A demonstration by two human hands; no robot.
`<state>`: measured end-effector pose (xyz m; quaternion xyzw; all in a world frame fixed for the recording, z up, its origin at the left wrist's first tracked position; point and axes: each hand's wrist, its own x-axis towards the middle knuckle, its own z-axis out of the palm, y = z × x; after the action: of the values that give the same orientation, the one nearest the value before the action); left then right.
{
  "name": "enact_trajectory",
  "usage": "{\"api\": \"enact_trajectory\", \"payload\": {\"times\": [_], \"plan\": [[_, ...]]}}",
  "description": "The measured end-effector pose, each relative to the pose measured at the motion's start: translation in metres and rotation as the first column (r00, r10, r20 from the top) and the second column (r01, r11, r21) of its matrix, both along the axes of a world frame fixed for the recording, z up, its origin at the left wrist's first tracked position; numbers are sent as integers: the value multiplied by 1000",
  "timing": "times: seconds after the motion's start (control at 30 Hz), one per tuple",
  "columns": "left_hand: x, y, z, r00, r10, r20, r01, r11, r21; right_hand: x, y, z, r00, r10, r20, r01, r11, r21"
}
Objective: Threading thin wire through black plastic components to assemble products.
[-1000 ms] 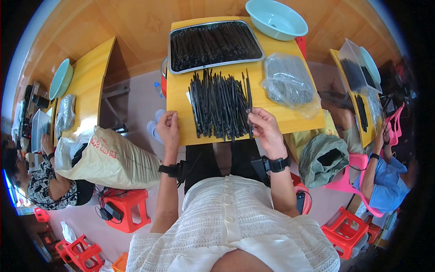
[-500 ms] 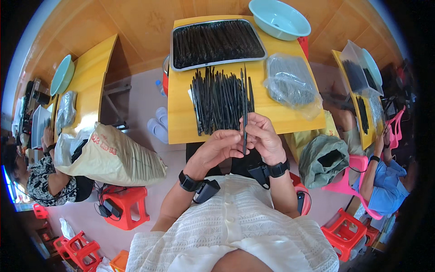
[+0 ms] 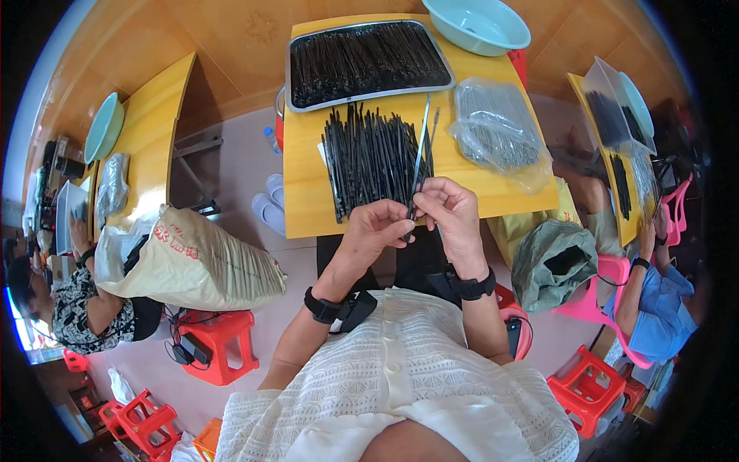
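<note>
Close above the near edge of the yellow table (image 3: 308,219), I hold a long thin dark stick (image 3: 422,146) between both hands; its upper part catches the light. My left hand (image 3: 379,231) pinches its lower end with thumb and fingers. Beside it, my right hand (image 3: 448,212) is closed on the same stick a little higher up, thumb against forefinger. Just beyond my hands lies a pile of similar black sticks (image 3: 369,162). A second thin stick stands out right of the held one; whether I grip it too is unclear.
Behind the pile sits a metal tray (image 3: 289,85) full of dark sticks. A clear plastic bag (image 3: 496,127) of thin pieces lies right, near a pale blue basin (image 3: 477,27). Woven sacks (image 3: 208,262) and red stools (image 3: 223,346) stand around; people work at both side tables.
The held stick has tilted, its top leaning right and now shining. My hands have shifted slightly, and the view has moved a little.
</note>
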<state>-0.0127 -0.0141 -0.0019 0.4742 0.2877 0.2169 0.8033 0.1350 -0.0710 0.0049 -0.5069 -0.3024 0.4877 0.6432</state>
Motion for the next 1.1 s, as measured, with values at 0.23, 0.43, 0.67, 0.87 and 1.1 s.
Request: {"api": "enact_trajectory", "payload": {"times": [0.23, 0.43, 0.67, 0.87, 1.1], "plan": [[-1, 4, 0, 999, 43, 11, -43, 999, -9, -9, -3, 2, 988, -150, 46, 150, 989, 7], [-3, 4, -3, 1000, 15, 16, -15, 999, 40, -9, -8, 4, 993, -63, 103, 59, 998, 38], [-23, 9, 0, 992, 117, 50, -118, 993, 28, 110, -16, -10, 568, -235, 789, 377, 926, 5], [-30, 10, -6, 982, 173, 71, -172, 985, -21, 180, -6, -32, 315, -112, 942, 539, 838, -81], [-32, 6, -9, 984, 162, 80, -159, 986, -43, 173, 31, -47, -95, 6, 995, 606, 794, 53]]}}
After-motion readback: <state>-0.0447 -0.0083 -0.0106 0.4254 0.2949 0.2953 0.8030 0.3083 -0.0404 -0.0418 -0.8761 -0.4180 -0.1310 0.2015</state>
